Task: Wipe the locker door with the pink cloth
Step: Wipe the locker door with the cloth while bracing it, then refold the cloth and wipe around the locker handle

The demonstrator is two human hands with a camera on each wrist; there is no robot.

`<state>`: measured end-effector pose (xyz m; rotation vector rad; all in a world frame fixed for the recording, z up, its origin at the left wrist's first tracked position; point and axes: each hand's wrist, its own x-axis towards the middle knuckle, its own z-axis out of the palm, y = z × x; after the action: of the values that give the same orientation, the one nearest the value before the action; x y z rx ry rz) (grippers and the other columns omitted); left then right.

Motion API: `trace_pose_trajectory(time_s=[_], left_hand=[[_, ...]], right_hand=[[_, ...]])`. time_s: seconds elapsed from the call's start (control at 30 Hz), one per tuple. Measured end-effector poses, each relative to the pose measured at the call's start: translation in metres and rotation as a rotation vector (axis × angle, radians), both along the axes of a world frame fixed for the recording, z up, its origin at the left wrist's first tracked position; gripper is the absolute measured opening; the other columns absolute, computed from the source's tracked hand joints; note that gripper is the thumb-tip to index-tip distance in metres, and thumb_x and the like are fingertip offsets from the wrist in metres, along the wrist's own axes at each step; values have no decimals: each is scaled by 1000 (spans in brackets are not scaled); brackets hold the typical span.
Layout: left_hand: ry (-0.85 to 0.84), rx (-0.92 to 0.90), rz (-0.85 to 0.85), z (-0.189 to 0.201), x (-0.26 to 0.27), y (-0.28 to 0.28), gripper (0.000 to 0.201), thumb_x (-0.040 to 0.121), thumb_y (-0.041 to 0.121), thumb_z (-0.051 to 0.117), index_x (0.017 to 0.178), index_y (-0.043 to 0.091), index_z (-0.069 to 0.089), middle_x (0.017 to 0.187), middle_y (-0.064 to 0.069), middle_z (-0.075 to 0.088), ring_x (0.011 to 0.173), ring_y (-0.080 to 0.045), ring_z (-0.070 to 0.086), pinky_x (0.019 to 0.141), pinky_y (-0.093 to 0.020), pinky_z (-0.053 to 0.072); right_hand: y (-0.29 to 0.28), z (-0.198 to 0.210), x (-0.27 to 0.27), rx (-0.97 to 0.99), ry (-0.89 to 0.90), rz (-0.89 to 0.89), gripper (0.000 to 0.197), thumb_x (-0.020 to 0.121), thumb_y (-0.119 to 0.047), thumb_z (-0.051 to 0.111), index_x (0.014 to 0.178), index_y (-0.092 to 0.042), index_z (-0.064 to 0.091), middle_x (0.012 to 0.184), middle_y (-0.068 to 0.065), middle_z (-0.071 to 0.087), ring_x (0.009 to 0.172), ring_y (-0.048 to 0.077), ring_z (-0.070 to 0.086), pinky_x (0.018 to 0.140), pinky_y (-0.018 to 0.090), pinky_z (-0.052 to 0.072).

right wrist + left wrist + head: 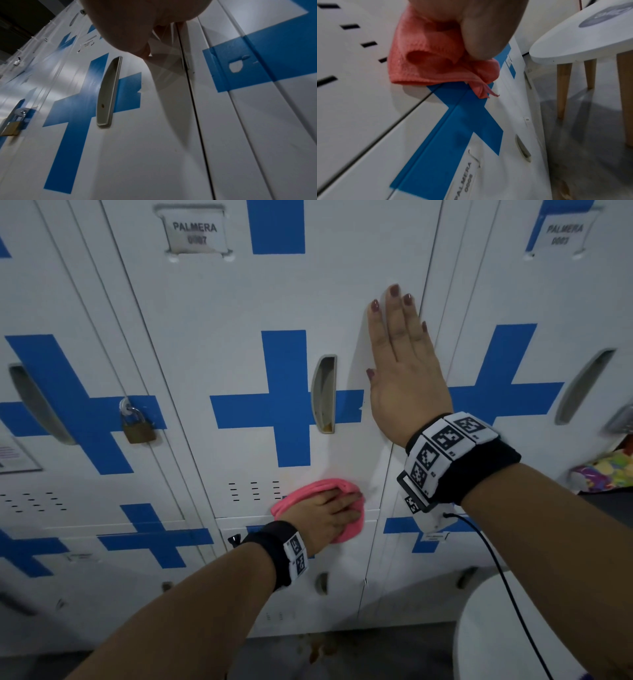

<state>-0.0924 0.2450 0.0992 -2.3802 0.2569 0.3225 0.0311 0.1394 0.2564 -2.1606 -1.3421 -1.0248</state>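
The white locker door (239,302) with a blue cross and a recessed handle (323,393) fills the middle of the head view. My left hand (329,511) holds the pink cloth (318,484) against the door's lower right corner, just right of the vent slots (255,491). In the left wrist view my thumb clamps the bunched cloth (423,60) over the seam above the lower locker. My right hand (400,364) lies flat on the door's right edge, fingers straight and pointing up. The right wrist view shows its palm (130,20) on the door (145,135).
A brass padlock (137,428) hangs on the locker to the left. A round white table (513,628) on wooden legs (563,88) stands close at the lower right. A black cable (496,570) trails from my right wristband. A colourful item (606,470) sits at the right edge.
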Motion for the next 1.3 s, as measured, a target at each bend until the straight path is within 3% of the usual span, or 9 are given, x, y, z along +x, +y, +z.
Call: trace_pose_trajectory(time_s=[0.17,0.33,0.43,0.73,0.83,1.03,1.1,1.17,1.3], left_hand=[[10,-6,28,-6,-15,10,71,88,17,56,149,18,19,158,-2,8,145,-30,-3,109,-43,-16],[-50,-84,137,-15,-41,36,79,96,16,43,145,24,-18,154,5,-22,133,-18,-31,105,-35,-23],[-52,-124,211,-16,-53,45,77,98,21,39,140,26,-26,145,7,-32,129,-17,-34,105,-35,-23],[-175,-174,252,-19,-82,67,91,96,20,41,130,24,-43,150,5,-30,130,-23,-37,105,-41,-28],[-372,-245,178,-23,-90,76,101,76,18,53,146,18,-20,155,2,-20,142,-22,-21,115,-42,-14],[-943,-472,201,11,-67,47,72,84,12,27,150,14,-1,158,-1,-14,145,-20,-13,117,-40,-4],[-1185,-719,270,38,-54,27,63,88,8,32,148,10,16,158,-4,7,145,-20,0,118,-39,5],[-1383,-1105,315,63,-43,6,44,92,7,40,135,11,44,137,-2,46,131,-17,36,111,-38,30],[-1287,-1763,527,88,-36,-19,18,94,13,41,95,20,58,91,4,63,87,-13,60,78,-32,51]], right_hand=[[0,0,1,-3,-9,-9,69,93,-7,38,150,-9,-1,158,12,-6,145,25,-7,118,36,-2],[1,0,0,2,-6,-10,70,93,-7,39,150,-9,-2,158,12,-7,145,26,-7,118,36,-3],[1,0,0,2,-10,-13,70,93,-7,39,150,-9,-2,158,12,-7,145,25,-7,118,36,-2],[0,1,-1,-12,-2,-12,71,93,-7,40,150,-9,-3,158,11,-7,145,25,-7,118,36,-1],[0,1,-2,-18,4,-14,71,93,-7,40,150,-9,-3,158,11,-8,145,25,-8,118,37,-1],[0,1,-2,-18,0,-27,71,93,-10,40,150,-9,-2,158,11,-9,145,25,-9,117,37,-2],[1,0,-2,-21,2,-32,71,93,-11,41,150,-9,-2,158,10,-9,145,24,-9,117,36,-3],[0,0,-2,-26,8,-31,71,93,-11,41,150,-10,-3,158,9,-10,145,23,-10,117,35,-4],[-1,2,-2,-40,18,-20,72,93,-10,41,150,-10,-3,158,8,-9,145,23,-9,117,36,-2]])
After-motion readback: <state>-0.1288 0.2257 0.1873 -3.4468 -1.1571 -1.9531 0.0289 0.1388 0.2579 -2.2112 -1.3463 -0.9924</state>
